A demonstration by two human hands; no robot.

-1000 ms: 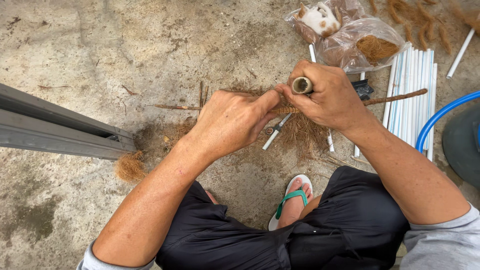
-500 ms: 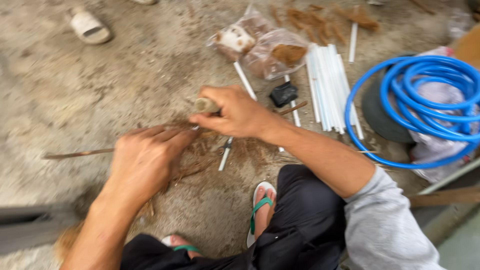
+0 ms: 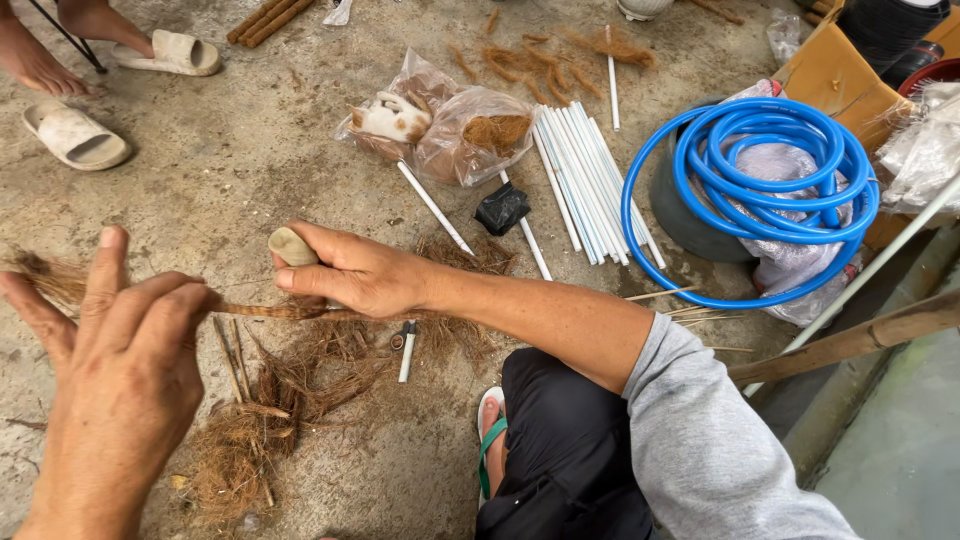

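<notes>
- Since the earlier frame, both hands had drawn further apart, and the view had swung right, bringing two pale sandals and a bare foot into sight at the upper left.
- The left hand point(image 3: 120, 370) was raised close to the camera, fingers loosely spread, with the thumb and forefinger pinching one end of a thin twisted brown fibre cord point(image 3: 270, 311).
- Loose brown fibre point(image 3: 50, 280) trailed out behind that hand on its far side.
- The right hand point(image 3: 355, 275) was curled closed around the cord's other end, and its thumb and fingers also held a short stubby tan wooden peg point(image 3: 292, 246) that stuck out above the knuckles.
- The cord ran taut between the two hands, clear of the concrete floor point(image 3: 230, 150).
- Below the hands lay one loose heap of brown coconut fibre point(image 3: 270, 420), with a small white tube point(image 3: 406, 352) just beside the right wrist.
- Beyond the right hand sat two clear plastic bags of brown fibre point(image 3: 470, 140), one small black bag point(image 3: 502, 207) and a bundle of about a dozen white plastic tubes point(image 3: 590, 185).
- Farther right of that arm lay one coil of blue hose point(image 3: 750, 190).
- The two pale sandals point(image 3: 75, 135) lay well beyond the left hand.
</notes>
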